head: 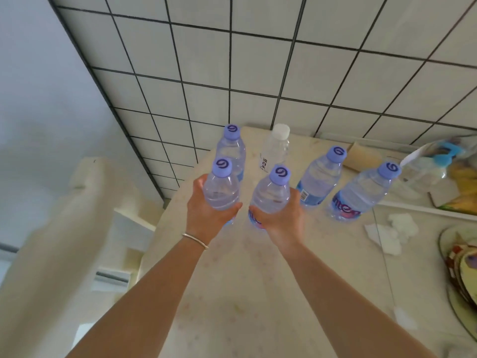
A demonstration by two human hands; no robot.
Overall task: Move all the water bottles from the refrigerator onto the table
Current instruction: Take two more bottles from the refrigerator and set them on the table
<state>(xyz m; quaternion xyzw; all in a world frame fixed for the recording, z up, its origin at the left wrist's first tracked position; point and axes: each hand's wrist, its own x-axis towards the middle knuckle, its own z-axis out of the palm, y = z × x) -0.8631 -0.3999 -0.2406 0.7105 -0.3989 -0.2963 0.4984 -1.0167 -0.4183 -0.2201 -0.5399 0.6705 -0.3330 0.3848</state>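
Left hand (206, 213) wrapped round one bottle (222, 188); right hand (282, 218) round another (271, 197); four more bottles upright on table (232, 267).

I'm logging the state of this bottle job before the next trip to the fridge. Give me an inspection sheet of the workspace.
Surface: pale marbled table, faint stains.
Job's things: six bottles over the table. Four stand free: three purple-capped, one white-capped bottle. Two more purple-capped are held.
Clutter: crumpled tissue, clear plastic bag, patterned plate at the right edge.
Grippers: left hand grips the left bottle; right hand grips the right bottle.
Cables: nothing seen.
Surroundings: tiled wall behind; cream chair on the left.
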